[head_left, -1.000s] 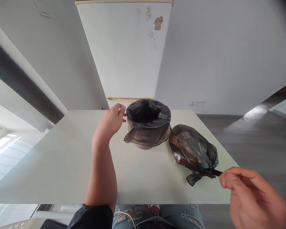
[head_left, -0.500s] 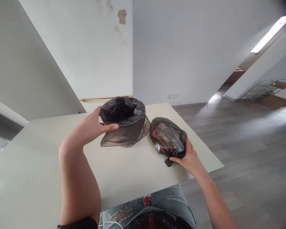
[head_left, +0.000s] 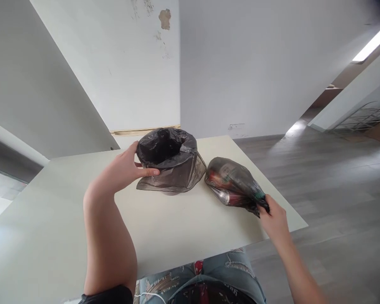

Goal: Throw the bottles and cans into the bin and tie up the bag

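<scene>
A round bin lined with a dark, see-through trash bag (head_left: pixel 177 175) stands on the pale table, the bag's edge folded out over its rim. My left hand (head_left: pixel 129 164) grips the left side of that bin, thumb in front and fingers behind. To the right lies a filled dark garbage bag (head_left: pixel 229 183); a can end and colourful wrappers show through its film. My right hand (head_left: pixel 274 217) is closed around the gathered neck of this filled bag, at its lower right end. The bin's inside looks black, and its body is mostly covered by the liner.
The pale table (head_left: pixel 183 223) reaches to a white wall with peeling patches behind it. Its right edge drops to a grey wood floor (head_left: pixel 329 202). My legs in ripped jeans are under the front edge, beside a white cable (head_left: pixel 152 294).
My right hand has gone from resting around the filled bag's end to gripping its neck, pulling it right and stretching the bag. The left hand stays on the bin.
</scene>
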A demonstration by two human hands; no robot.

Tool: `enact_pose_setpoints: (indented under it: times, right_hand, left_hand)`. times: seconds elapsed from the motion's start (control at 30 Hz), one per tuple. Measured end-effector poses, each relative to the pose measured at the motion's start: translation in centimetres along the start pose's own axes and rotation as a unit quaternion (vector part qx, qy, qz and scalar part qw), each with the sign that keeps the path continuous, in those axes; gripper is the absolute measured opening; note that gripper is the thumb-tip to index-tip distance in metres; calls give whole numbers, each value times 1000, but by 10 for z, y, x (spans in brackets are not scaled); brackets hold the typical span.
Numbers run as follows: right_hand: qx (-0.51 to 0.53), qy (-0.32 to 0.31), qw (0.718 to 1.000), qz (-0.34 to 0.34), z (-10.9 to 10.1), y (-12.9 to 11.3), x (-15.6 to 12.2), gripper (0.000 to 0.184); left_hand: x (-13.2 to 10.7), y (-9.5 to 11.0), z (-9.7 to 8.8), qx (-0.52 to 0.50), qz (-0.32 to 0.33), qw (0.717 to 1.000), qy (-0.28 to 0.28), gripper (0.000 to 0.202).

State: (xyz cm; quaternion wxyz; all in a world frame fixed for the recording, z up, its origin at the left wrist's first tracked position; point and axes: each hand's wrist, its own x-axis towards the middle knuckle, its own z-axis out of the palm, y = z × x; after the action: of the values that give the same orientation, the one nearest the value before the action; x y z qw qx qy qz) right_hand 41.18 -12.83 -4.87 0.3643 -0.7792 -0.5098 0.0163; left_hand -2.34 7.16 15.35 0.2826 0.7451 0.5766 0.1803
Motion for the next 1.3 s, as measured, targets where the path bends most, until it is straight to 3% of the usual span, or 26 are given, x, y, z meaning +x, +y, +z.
enact_pose_setpoints:
  times: [0.17,0.27,0.43,0.7,0.9,1.17,1.3]
  right_hand:
    - [8,-20,1000,6,-33,23,-14,17]
    - [20,-29,999,32,-39,39,-27,22]
    - [4,-38,999,24,-28,48,-39,24]
    - [29,-1,1000,-11,-15,63,-38,30]
    - [73,32,996,32,1,76,-47,34]
    - [184,13,983,-9,-8,78,-48,51]
    - [177,5,984,-34,-7,87,-48,44]
  left_hand:
    - [3,1,2,1,-5,1000,1,97]
    - [4,5,3,8,-7,1000,3,96]
    - [5,10,7,20,-5,1000,16,105]
    - [6,12,9,13,16,1000,18,104]
    - [7,13,9,19,8,1000,16,104]
    - [6,15,10,15,5,1000,16,104]
    - [6,14,9,18,7,1000,13,104]
